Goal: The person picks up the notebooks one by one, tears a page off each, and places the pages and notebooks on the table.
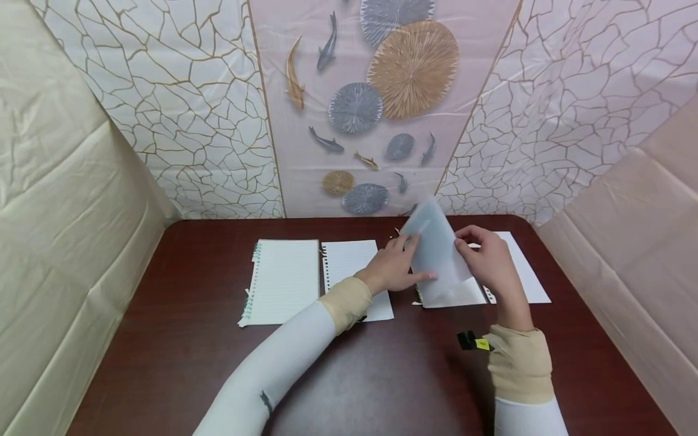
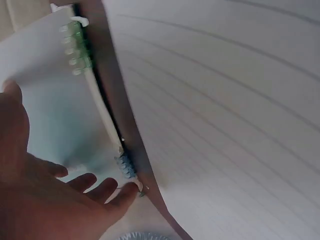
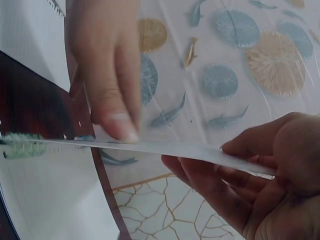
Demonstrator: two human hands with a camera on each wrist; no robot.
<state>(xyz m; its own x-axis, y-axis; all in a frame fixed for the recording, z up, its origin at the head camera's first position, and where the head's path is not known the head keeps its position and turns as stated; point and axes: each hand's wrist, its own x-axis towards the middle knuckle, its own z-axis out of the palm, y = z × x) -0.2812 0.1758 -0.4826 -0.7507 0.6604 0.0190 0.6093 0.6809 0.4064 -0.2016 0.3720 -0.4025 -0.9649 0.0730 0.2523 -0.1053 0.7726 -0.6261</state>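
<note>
My right hand [image 1: 491, 257] pinches the edge of a translucent cover sheet [image 1: 440, 245] between thumb and fingers. That sheet stands raised over a ring-bound notebook [image 1: 455, 297]. Green rings [image 2: 80, 50] and blue rings [image 2: 125, 165] run along the notebook's spine in the left wrist view. My left hand [image 1: 395, 263] reaches across to the spine side of the sheet, its fingers spread and fairly straight. Seen edge-on in the right wrist view, the sheet [image 3: 175, 152] runs from the rings to my right hand [image 3: 265, 175], with the left thumb close above it.
Left on the dark red table [image 1: 163, 333] lies a lined notebook [image 1: 286, 281] with green rings. Beside it is a lined, punched sheet [image 1: 346, 260], partly under my left forearm. Another white punched sheet [image 1: 526, 275] lies at the right. A patterned curtain [image 1: 218, 121] hangs behind the table.
</note>
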